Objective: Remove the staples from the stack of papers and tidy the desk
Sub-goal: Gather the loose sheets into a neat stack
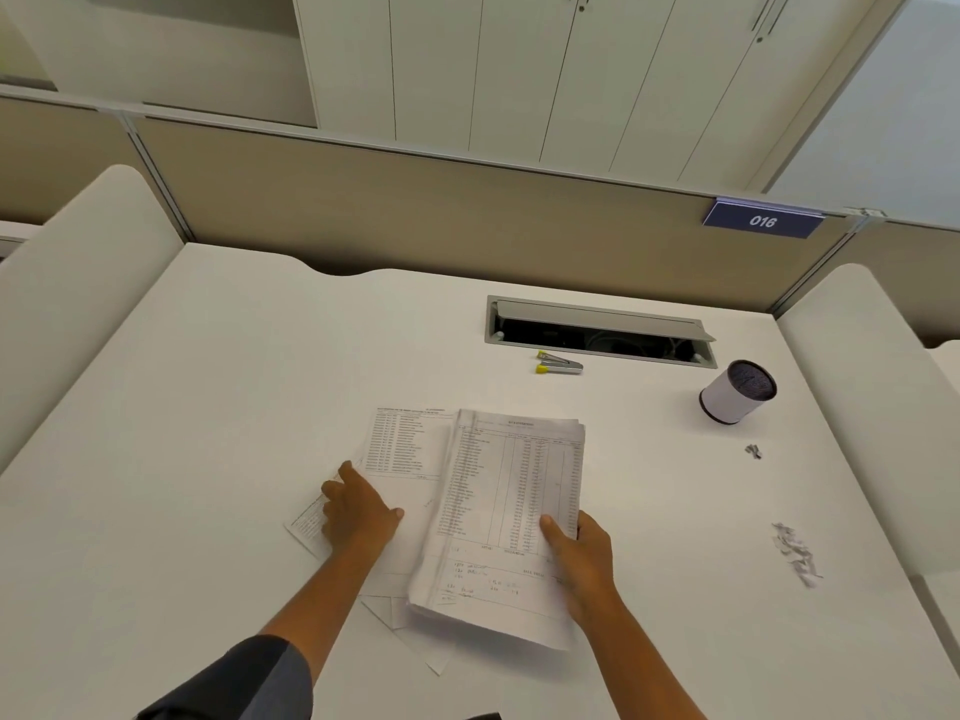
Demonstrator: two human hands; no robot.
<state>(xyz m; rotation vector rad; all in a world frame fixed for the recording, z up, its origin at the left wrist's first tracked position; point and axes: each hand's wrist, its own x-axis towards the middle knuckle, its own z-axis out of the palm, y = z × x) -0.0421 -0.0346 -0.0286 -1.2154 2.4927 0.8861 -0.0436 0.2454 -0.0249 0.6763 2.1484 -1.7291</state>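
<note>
A thick stack of printed papers [498,511] lies in the middle of the white desk [208,407], partly over looser sheets [405,449] spread to its left. My right hand [576,558] grips the stack's right edge, thumb on top. Palm down, my left hand [356,511] presses flat on the loose sheets. Farther back, a staple remover with yellow tips [558,365] rests on the desk. Removed staples lie in a pile [795,553] at the right, with a few more [752,451] beyond them.
A white cylindrical cup with a dark mesh inside [735,392] stands at the right. An open cable hatch [597,332] is set into the desk at the back. Beige partitions [415,210] and a sign reading 016 [762,220] close off the far edge.
</note>
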